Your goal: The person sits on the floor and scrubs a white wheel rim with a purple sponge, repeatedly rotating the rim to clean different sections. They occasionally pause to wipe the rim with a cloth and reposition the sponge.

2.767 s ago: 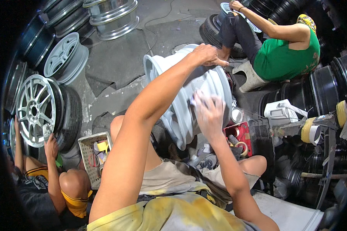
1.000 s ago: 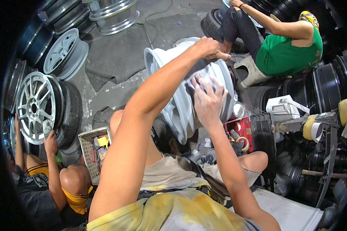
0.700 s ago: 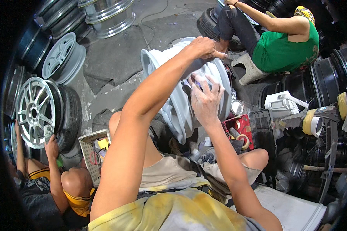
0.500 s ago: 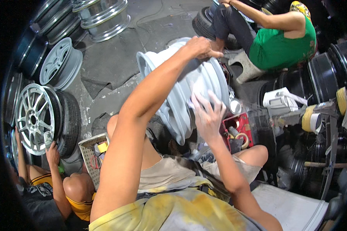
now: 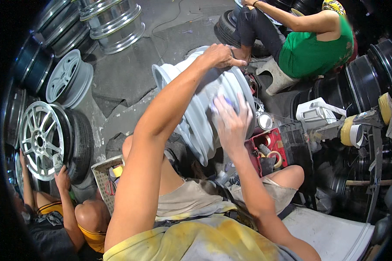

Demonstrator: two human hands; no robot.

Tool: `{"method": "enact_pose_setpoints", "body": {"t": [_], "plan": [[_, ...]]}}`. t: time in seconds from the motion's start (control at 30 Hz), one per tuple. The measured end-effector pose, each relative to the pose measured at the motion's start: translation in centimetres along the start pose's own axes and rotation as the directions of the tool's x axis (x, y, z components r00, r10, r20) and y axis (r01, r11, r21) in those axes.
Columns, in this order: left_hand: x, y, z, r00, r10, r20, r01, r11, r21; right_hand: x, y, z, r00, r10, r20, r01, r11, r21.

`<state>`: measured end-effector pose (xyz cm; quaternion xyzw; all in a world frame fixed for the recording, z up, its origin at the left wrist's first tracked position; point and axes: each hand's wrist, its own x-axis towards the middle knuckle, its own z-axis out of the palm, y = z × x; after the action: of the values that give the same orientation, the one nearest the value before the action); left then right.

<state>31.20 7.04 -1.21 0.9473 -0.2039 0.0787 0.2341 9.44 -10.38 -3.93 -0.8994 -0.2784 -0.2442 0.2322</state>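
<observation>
A pale grey wheel rim (image 5: 191,124) stands tilted in front of my lap, its barrel toward me. My left hand (image 5: 220,56) grips its far upper edge, the thumb stretched to the right and the fingers partly hidden over the rim. My right hand (image 5: 231,124), dusted white, presses against the inner barrel on the right. Beneath its fingertips shows a small purple-blue piece (image 5: 216,103), mostly covered by the fingers, its kind unclear.
A red box (image 5: 281,143) with tape rolls and an open can (image 5: 264,121) sit at right. A person in green (image 5: 318,52) sits beyond. At left, another person's hand (image 5: 62,177) works at a spoked wheel (image 5: 40,140); a basket (image 5: 101,172) stands near my left knee.
My right hand has shifted slightly left and up along the barrel, its fingers drawing closer together. My left hand stays on the rim's far edge. The view has tilted a little.
</observation>
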Motion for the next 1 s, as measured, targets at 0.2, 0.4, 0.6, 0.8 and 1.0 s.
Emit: {"method": "enact_pose_setpoints", "body": {"t": [0.2, 0.4, 0.6, 0.8, 1.0], "plan": [[0.3, 1.4, -0.7, 0.975, -0.098, 0.202, 0.081, 0.992, 0.093, 0.4, 0.7, 0.3, 1.0, 0.003, -0.023, -0.004, 1.0, -0.019], [-0.1, 1.1, -0.1, 0.99, -0.09, 0.111, 0.084, 0.995, 0.06, -2.8, 1.4, -0.5, 0.999, -0.036, 0.018, 0.037, 0.999, -0.039], [0.3, 0.7, 0.1, 0.998, -0.042, 0.046, 0.041, 0.999, 0.019, 1.3, 1.5, 0.0, 0.998, -0.064, -0.017, 0.063, 0.998, -0.004], [0.0, -0.1, -2.2, 0.993, -0.05, 0.105, 0.052, 0.998, -0.02, -2.8, 2.0, -6.3, 1.0, 0.017, 0.014, -0.019, 0.992, 0.122], [-6.1, -3.6, -6.0, 0.989, -0.063, 0.136, 0.044, 0.989, 0.142, -5.9, 9.2, -5.6, 0.941, 0.309, -0.139, -0.255, 0.915, 0.311]]}}
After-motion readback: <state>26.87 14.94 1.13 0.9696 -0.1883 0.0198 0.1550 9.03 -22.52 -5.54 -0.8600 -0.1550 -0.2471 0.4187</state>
